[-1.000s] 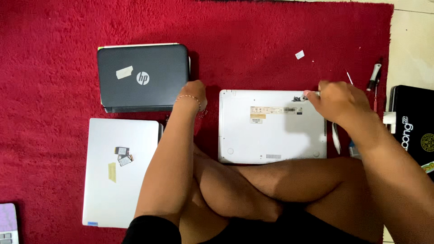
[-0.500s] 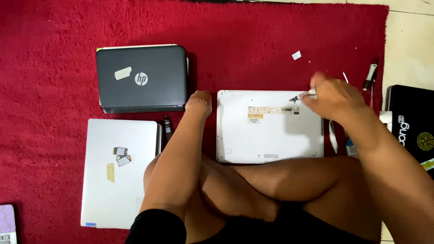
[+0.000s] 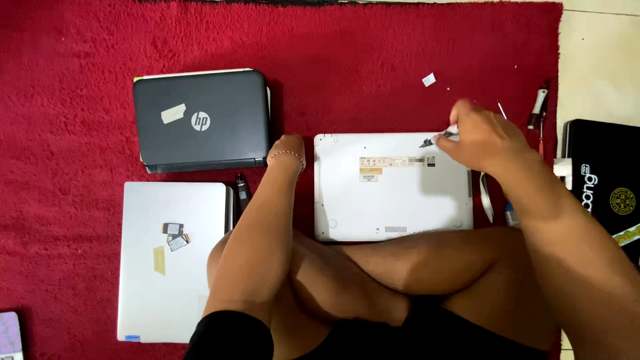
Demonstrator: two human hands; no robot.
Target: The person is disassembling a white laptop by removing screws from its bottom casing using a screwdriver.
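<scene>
Farthest to the left of both grips, 2 closed laptops lie on the red pile carpet [image 3: 373, 60]: a dark grey plastic one [image 3: 200, 120] with a strip of pale tape on its lid, and nearer the body a silver one [image 3: 172, 260] carrying 2 small dark chips and a yellow tab.

The left hand [image 3: 288, 150] rests on the carpet between the dark laptop and the white upturned laptop [image 3: 392, 187]. Its forearm runs straight away from the body, a thin bracelet at the wrist. Its grip is turned down and hidden, so I cannot tell how far it is closed or whether it has hold of anything.

The white laptop lies base up, its long axis running left to right, directly to the right of the left grip and under the right one. The right hand [image 3: 481, 139] hovers over its far right corner, clearly the nearer hand to that spot. Its grip is closed round a slim dark-tipped tool [image 3: 437, 139], which points left and down at the base near the label strip. The right forearm comes in slantwise from the lower right.

Right of that grip lie a pen-like tool [image 3: 537, 105] and a black box [image 3: 603, 177].
</scene>
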